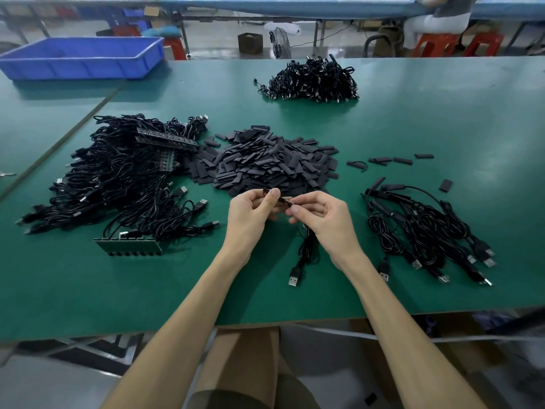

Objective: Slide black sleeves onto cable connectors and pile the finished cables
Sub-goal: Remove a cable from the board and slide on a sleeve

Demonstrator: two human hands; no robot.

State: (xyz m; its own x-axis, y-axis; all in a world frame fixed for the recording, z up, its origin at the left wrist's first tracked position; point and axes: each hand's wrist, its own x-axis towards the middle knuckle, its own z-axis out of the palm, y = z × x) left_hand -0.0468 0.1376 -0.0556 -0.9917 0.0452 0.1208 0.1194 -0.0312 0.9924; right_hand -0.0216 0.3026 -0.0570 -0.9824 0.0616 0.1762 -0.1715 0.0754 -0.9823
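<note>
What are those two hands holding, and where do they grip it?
Left hand pinches a black sleeve; right hand pinches a cable near its connector end.

Green bench point(442, 119), red stools point(436, 42) behind

On the tabletop point(442, 119) there are three heaps of black cables: one large at the left point(118, 178), one smaller at the far side point(314, 81), one at the right point(427, 225). One heap of black sleeves point(271, 163) lies in the middle, too many to count. About six loose sleeves point(402, 160) lie apart at the right of it. One blue bin point(85, 57) stands far left. Two hands are in view, the left hand point(250, 215) and the right hand point(324, 219), holding one cable point(305, 252) between them.
</note>
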